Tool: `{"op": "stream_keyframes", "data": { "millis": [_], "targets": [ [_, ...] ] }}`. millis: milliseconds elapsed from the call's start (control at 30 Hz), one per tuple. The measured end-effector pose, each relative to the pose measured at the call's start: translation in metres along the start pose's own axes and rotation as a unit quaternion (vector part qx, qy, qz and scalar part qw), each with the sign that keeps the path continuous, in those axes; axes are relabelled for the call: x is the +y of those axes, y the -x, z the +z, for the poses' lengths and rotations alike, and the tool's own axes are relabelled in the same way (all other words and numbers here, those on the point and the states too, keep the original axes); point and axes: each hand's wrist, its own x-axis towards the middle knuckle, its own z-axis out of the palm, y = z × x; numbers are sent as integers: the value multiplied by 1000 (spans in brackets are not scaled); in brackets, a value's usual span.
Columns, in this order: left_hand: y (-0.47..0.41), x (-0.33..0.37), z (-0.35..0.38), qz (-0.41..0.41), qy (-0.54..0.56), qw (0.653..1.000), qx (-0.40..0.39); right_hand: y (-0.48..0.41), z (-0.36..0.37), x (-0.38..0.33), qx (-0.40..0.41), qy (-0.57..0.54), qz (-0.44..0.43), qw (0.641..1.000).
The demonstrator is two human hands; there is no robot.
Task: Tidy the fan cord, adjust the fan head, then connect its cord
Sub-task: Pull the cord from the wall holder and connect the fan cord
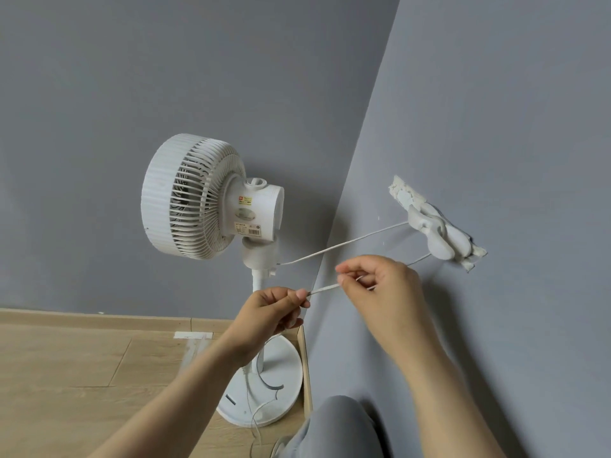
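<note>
Both hands, left (pixel 271 309) and right (pixel 377 282), pinch the cord (pixel 325 288) (taut, near-horizontal); fan head (pixel 195 196) faces left.

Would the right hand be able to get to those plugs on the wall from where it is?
Probably yes. The right hand is just below and left of the plugs, with only bare wall between them. But its fingers are pinching the cord, so it would likely need to let go first.

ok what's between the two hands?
Head view: a short taut stretch of white cord, pinched by the left hand and right hand. Nothing else in that gap.
</note>
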Motion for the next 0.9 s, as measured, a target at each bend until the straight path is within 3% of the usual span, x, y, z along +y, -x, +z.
{"op": "stream_keyframes", "data": {
  "millis": [100,233,433,767,900],
  "targets": [
    [4,-2,-8,3,-2,1000,15,-19,1,-16,-122,114,8,986],
    [7,-6,-20,13,-9,998,53,-38,14,-43,-298,272,42,914],
    [7,-2,-28,40,-46,996,60,-54,31,-47,-278,407,-51,869],
    [5,-2,-32,61,-89,991,79,-90,29,-49,-345,398,-85,846],
    [3,-5,-32,47,-125,987,84,-106,26,-52,-326,402,-66,853]
  ]
}}
